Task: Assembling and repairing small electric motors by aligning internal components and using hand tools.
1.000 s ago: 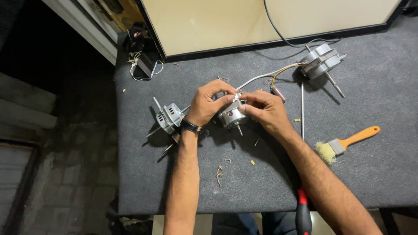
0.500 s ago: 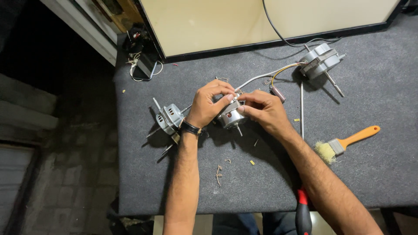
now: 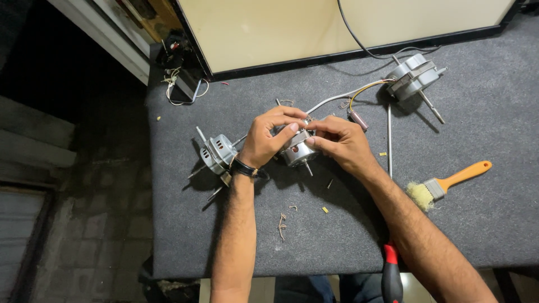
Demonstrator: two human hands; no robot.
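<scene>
Both my hands hold a small silver electric motor (image 3: 297, 150) on a dark grey felt-covered table (image 3: 477, 224). My left hand (image 3: 268, 136), with a black wristwatch, grips the motor from the left and over its top. My right hand (image 3: 341, 141) pinches it from the right. A short shaft sticks out of the motor toward me. A grey cable with coloured wires (image 3: 348, 95) runs from behind my hands to a second motor.
A second silver motor (image 3: 414, 77) lies at the back right, a third motor (image 3: 218, 152) just left of my left wrist. A thin metal rod (image 3: 388, 140), an orange-handled brush (image 3: 446, 182), a red-and-black tool handle (image 3: 391, 272), wire scraps and a cream panel (image 3: 337, 25) are around.
</scene>
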